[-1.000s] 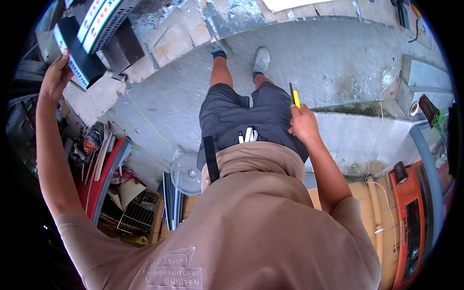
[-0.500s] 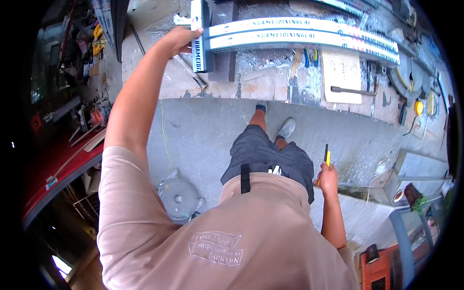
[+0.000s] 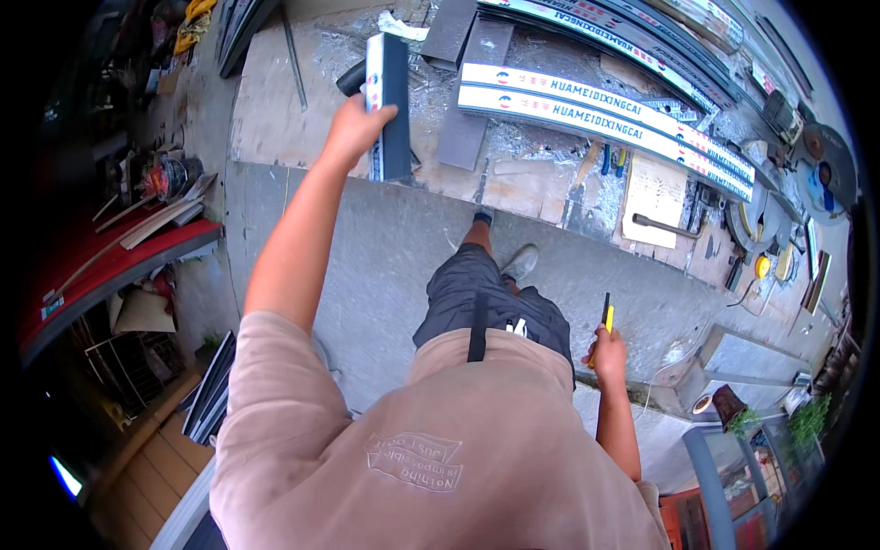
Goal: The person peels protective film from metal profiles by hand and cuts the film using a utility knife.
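On the worn wooden workbench [image 3: 275, 133], two long profiles with white faces [image 3: 596, 119] lie side by side, right of its middle. Their left ends cross over a flat dark-grey bar [image 3: 464, 137]. At the workbench's right part, a metal wrench [image 3: 665, 227] rests on a pale sheet [image 3: 654, 191]. The white faces carry blue letters and small red characters. At the workbench's near-left edge, the stretched left hand [image 3: 356, 128] has its fingers closed around a short dark-grey profile [image 3: 395, 110]. The right hand [image 3: 609, 356], lowered before the workbench, curls around a slim yellow-and-black tool [image 3: 609, 319].
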Motion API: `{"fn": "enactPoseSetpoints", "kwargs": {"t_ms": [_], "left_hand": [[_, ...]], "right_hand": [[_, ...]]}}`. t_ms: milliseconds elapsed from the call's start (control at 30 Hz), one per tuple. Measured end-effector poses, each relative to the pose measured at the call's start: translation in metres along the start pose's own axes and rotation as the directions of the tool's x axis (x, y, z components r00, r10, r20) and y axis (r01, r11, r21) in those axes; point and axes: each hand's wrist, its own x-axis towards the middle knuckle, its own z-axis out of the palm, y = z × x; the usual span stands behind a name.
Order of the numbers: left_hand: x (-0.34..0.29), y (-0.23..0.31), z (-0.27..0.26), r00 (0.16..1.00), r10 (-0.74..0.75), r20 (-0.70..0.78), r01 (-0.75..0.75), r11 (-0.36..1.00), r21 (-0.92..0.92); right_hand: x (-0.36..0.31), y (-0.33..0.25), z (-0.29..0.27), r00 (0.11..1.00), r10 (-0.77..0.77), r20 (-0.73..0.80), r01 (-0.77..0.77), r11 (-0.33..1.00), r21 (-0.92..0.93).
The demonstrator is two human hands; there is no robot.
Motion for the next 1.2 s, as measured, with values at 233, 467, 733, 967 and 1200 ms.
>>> {"fn": "enactPoseSetpoints", "kwargs": {"t_ms": [233, 467, 733, 967, 1200], "left_hand": [[-0.087, -0.100, 0.016, 0.958, -0.280, -0.056, 0.250, 0.917, -0.311], [-0.119, -0.113, 0.043, 0.918, -0.394, 0.034, 0.318, 0.685, -0.655], [-0.117, -0.095, 0.051, 0.905, -0.417, 0.090, 0.351, 0.607, -0.713], [-0.111, -0.073, 0.052, 0.916, -0.373, 0.144, 0.360, 0.611, -0.705], [-0.092, -0.046, 0.045, 0.946, -0.287, 0.152, 0.311, 0.667, -0.677]], "right_hand": [[0.006, -0.015, 0.011, 1.000, 0.004, 0.024, -0.001, 0.992, -0.127], [-0.001, -0.080, 0.033, 0.997, -0.062, 0.054, 0.075, 0.956, -0.282], [0.008, -0.192, 0.018, 0.751, -0.648, -0.126, 0.546, 0.717, -0.433], [0.065, -0.314, -0.038, 0.370, -0.924, -0.093, 0.514, 0.287, -0.808], [0.096, -0.373, -0.043, 0.570, -0.808, 0.148, 0.517, 0.213, -0.829]]}}
